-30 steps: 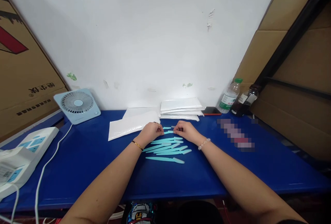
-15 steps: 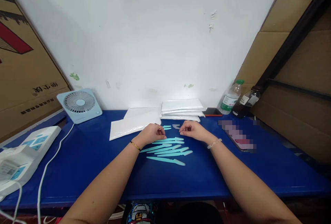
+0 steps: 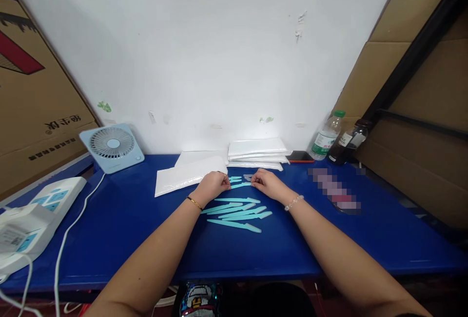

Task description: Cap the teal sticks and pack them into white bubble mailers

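Note:
Several flat turquoise plastic sticks [image 3: 236, 212] lie in a loose row on the blue table [image 3: 120, 229]. My left hand [image 3: 211, 185] and my right hand [image 3: 265, 183] each pinch one end of a single turquoise stick [image 3: 240, 185] at the far end of the row, holding it level just above the table. A few shorter turquoise pieces [image 3: 236, 179] and a small grey piece [image 3: 248, 177] lie just behind it. My left wrist wears a gold bangle and my right wrist a bead bracelet.
White padded envelopes [image 3: 186, 174] and a stack of them [image 3: 256, 150] lie at the back. A small blue fan [image 3: 111, 145] and a white power strip [image 3: 54, 197] are left. A phone [image 3: 300, 157] and two bottles [image 3: 325, 136] stand right. Cardboard lines both sides.
My hands have shifted slightly back and closed in on one stick, which now sits apart from the row, held between both hands.

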The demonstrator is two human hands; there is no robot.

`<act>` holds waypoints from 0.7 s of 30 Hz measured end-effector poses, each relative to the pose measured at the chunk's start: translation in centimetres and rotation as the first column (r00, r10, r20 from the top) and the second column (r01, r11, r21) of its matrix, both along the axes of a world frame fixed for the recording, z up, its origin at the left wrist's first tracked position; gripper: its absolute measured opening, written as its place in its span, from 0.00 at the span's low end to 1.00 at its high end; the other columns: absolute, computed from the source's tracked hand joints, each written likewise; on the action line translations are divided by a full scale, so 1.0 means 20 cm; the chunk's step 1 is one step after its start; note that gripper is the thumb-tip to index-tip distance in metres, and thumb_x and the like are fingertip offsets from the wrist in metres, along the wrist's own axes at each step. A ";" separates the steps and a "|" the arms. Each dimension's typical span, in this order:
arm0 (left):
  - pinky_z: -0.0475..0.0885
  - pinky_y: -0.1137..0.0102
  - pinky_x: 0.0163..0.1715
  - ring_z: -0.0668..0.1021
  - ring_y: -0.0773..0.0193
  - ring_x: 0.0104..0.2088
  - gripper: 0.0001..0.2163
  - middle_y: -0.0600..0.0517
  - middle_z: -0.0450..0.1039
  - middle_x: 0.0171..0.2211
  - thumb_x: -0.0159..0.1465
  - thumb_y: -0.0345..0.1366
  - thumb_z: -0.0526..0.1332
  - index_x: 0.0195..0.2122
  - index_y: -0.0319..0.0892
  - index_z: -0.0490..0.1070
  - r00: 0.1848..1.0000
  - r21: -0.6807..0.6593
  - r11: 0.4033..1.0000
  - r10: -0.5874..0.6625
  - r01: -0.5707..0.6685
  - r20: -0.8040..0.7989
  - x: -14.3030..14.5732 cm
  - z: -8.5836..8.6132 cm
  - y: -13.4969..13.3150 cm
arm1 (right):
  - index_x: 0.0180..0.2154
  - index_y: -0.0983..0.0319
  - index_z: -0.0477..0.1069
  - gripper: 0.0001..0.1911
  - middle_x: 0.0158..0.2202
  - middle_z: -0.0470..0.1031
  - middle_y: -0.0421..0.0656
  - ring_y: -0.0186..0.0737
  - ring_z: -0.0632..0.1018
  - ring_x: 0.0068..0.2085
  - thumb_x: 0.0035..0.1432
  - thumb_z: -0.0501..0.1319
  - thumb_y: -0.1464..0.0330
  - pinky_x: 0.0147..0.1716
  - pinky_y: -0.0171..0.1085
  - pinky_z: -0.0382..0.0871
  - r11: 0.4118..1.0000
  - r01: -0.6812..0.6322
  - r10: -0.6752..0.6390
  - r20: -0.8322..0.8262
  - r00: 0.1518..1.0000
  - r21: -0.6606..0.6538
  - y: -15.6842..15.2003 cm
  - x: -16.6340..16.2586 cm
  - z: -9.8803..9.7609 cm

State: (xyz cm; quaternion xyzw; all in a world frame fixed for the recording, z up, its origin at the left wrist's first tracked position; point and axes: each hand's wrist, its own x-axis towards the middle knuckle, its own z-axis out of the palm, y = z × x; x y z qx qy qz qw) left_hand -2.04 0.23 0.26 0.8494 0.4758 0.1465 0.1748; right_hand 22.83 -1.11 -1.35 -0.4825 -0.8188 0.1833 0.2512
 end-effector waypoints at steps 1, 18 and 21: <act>0.64 0.72 0.29 0.74 0.63 0.29 0.07 0.51 0.76 0.28 0.57 0.39 0.60 0.28 0.42 0.75 1.000 0.019 1.000 0.012 -0.011 -0.008 -0.01 0.00 0.00 | 0.31 0.63 0.72 0.04 0.33 0.68 0.43 0.34 0.72 0.31 0.55 0.59 0.72 0.34 0.34 0.66 1.000 0.017 -0.017 0.003 1.000 0.020 0.01 0.01 0.00; 0.62 0.73 0.25 0.73 0.66 0.26 0.07 0.53 0.74 0.25 0.55 0.39 0.63 0.28 0.42 0.75 0.992 -0.089 0.989 -0.120 0.122 0.023 0.01 0.04 -0.06 | 0.30 0.62 0.73 0.03 0.31 0.69 0.42 0.33 0.71 0.29 0.55 0.62 0.70 0.29 0.33 0.65 0.990 -0.116 0.118 0.026 0.993 -0.084 -0.07 0.00 0.07; 0.62 0.72 0.27 0.74 0.64 0.28 0.06 0.52 0.74 0.26 0.56 0.37 0.62 0.27 0.42 0.75 0.996 -0.018 0.996 -0.086 0.085 -0.021 0.00 0.03 -0.04 | 0.30 0.62 0.72 0.03 0.32 0.69 0.42 0.33 0.71 0.29 0.56 0.60 0.72 0.32 0.34 0.65 0.997 -0.076 0.077 0.083 0.994 -0.007 -0.05 0.00 0.05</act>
